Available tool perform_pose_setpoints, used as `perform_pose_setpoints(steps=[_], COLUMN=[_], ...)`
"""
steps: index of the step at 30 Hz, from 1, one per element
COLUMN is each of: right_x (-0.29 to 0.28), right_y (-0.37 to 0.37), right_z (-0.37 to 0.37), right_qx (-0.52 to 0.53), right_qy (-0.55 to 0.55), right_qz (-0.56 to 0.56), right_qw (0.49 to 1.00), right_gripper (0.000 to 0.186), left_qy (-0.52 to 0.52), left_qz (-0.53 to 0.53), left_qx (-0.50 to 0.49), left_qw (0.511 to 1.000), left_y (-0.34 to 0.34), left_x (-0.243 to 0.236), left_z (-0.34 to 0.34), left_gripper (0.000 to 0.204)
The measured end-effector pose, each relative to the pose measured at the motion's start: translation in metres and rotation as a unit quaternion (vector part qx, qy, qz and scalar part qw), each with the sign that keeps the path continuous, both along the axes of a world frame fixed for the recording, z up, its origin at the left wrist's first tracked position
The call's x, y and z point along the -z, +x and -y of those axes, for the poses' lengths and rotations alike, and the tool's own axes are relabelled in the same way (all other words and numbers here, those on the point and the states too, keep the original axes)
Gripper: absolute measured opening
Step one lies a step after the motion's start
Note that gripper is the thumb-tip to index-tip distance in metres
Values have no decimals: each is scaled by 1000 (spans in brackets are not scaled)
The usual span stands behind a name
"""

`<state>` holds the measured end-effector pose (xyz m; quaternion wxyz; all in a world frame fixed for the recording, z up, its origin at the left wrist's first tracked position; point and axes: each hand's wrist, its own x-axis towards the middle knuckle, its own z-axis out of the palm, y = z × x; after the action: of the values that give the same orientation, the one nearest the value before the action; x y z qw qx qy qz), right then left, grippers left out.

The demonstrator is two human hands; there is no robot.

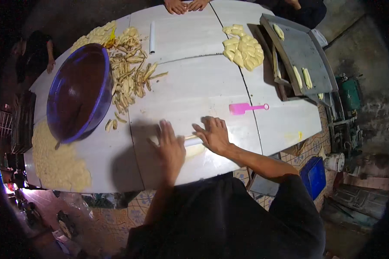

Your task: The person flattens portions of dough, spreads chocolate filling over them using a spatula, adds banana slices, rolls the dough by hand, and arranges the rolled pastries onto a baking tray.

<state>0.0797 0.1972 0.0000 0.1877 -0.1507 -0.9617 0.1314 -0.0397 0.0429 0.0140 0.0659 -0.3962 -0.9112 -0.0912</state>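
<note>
Near the front edge of the table, my left hand (pixel 170 149) and my right hand (pixel 215 135) lie over a short white rolling pin (pixel 193 141). Fingers on both hands are stretched out and spread, with the palms toward the pin. Under and just in front of it is a flattened pale dough piece (pixel 196 150), partly covered by my hands. A pink scoop (pixel 240 108) lies beyond my right hand, its handle pointing right. To the far left of my hands is a heap of peeled banana pieces (pixel 127 80), several of them loose at its edge.
A large purple basin (pixel 106 82), brown inside, stands at left by a spread dough sheet (pixel 58 159). Dough lumps (pixel 246 52) lie at back right, beside a metal tray (pixel 304 52) holding several pale rolls. A white tube (pixel 152 38) lies farther back. Other people's hands (pixel 186 6) rest at the far edge.
</note>
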Motion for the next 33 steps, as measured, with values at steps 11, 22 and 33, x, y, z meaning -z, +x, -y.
perform_pose_setpoints(steps=[11,22,33], right_x=[-8,-2,-27], right_y=[-25,65,26], right_z=[-88,-152,-178], right_qx=[130,120,180], right_qy=[-123,25,-206], right_qz=[-47,146,262], right_qw=[983,982,925], right_gripper=[36,44,20], left_qy=[247,177,112], left_qz=[5,63,-51], left_qx=[-68,-1,-302], left_qw=[967,982,945], left_y=[-102,-73,-35], left_x=[5,21,21], left_z=[-95,52,185], left_gripper=[74,71,59])
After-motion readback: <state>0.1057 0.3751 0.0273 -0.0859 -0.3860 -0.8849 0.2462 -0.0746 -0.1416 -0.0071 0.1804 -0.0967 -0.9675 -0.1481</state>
